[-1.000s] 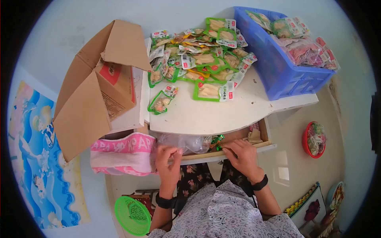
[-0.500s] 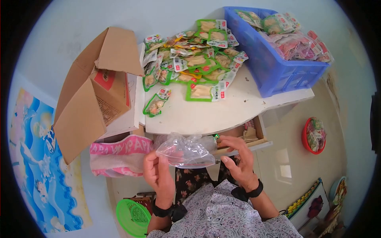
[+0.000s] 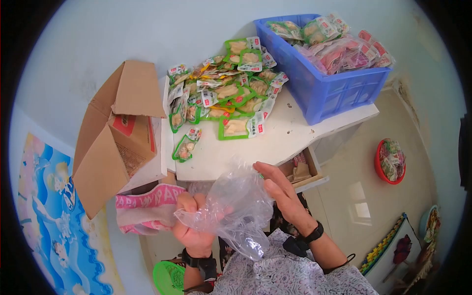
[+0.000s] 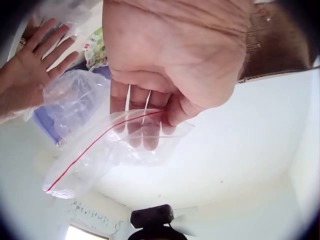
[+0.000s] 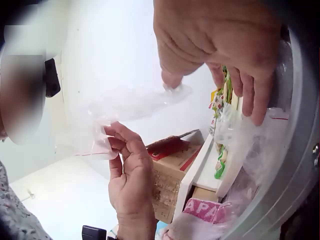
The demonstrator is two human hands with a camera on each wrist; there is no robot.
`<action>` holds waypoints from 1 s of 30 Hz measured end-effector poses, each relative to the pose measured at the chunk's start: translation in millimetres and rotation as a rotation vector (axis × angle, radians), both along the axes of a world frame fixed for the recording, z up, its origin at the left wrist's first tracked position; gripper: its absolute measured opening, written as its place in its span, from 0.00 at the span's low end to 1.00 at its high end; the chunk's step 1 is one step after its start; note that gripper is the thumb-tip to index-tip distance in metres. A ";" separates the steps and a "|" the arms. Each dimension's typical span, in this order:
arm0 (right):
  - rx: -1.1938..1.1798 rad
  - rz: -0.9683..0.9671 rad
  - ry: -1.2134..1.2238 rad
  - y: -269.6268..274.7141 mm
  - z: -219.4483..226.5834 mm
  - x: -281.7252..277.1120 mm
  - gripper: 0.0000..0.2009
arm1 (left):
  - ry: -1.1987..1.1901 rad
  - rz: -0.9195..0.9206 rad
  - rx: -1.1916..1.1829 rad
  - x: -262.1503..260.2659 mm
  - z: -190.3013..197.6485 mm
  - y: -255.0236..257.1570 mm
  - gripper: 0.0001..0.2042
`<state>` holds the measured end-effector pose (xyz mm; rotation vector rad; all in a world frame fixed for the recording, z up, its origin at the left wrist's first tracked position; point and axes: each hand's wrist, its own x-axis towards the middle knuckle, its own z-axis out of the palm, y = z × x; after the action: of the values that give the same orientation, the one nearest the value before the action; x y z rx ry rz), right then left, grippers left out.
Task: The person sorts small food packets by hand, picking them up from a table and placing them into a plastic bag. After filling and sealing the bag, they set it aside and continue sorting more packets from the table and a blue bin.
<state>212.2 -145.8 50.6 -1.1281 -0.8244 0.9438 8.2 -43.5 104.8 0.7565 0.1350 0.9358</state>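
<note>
A clear plastic zip bag (image 3: 241, 211) hangs in front of the person, above the open drawer (image 3: 314, 178). The left hand (image 3: 194, 233) pinches one edge of it between thumb and fingers. A red zip line runs along the bag's mouth (image 4: 95, 142) in the left wrist view. On the bag's other side is the right hand (image 3: 285, 199), its fingers extended. In the right wrist view, the right thumb (image 5: 172, 80) lies at the far end of the bag. More clear plastic (image 5: 260, 145) shows in the drawer below the right hand.
Vacuum food packs (image 3: 241, 128) are heaped on the white table (image 3: 216, 160). A blue crate (image 3: 339, 96) holding more packs stands at right, an open cardboard box (image 3: 101, 162) at left. A pink-and-white towel (image 3: 147, 206) hangs at the drawer's left; a red basin (image 3: 378, 169) sits on the floor.
Both hands were at the drawer's front edge. The left hand has lifted the bag out of the drawer towards the body, and the bag has swung out more loosely. The right hand has risen beside it.
</note>
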 end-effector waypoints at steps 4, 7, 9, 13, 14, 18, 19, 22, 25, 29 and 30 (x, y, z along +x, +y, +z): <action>-0.049 -0.095 -0.415 2.3 -13.9 -1.4 0.22 | -0.017 -0.013 -0.073 11.8 -21.9 16.1 0.09; -0.035 -0.126 -0.975 4.5 -21.9 6.6 0.16 | -0.052 0.019 -0.114 9.0 -33.8 22.4 0.18; -0.007 -0.159 -1.079 4.2 -19.8 6.7 0.11 | -0.090 0.054 -0.088 7.2 -31.2 26.3 0.23; 0.060 -0.203 -1.037 5.2 -30.4 8.1 0.11 | -0.077 0.215 -0.126 -8.1 -19.1 36.2 0.24; 0.071 -0.206 -1.031 3.9 -33.1 12.1 0.12 | -0.052 0.260 -0.164 -14.0 -20.8 39.7 0.24; 0.083 -0.289 -0.829 -8.5 -9.7 18.2 0.18 | -0.076 0.145 -0.183 -24.7 -36.4 45.7 0.17; 0.090 -0.256 -0.643 -12.6 -1.5 21.3 0.19 | -0.100 0.125 -0.198 -15.4 -28.8 38.0 0.16; 0.088 -0.113 -0.109 -23.1 22.6 33.1 0.23 | -0.127 0.061 -0.261 1.8 -17.7 21.6 0.12; 0.027 -0.034 -0.043 -18.1 22.0 30.9 0.25 | -0.160 -0.020 -0.271 7.2 -33.5 21.8 0.14; 0.033 -0.109 0.199 -5.5 -8.3 4.5 0.11 | 0.048 0.061 -0.085 12.8 -36.4 19.6 0.20; 0.064 -0.264 0.298 -3.7 1.3 -1.0 0.05 | 0.148 0.063 -0.054 12.6 -34.7 21.9 0.22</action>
<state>211.2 -149.5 51.9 -0.9830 -0.4481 0.8322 20.8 -21.6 70.0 0.7751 0.3136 0.9323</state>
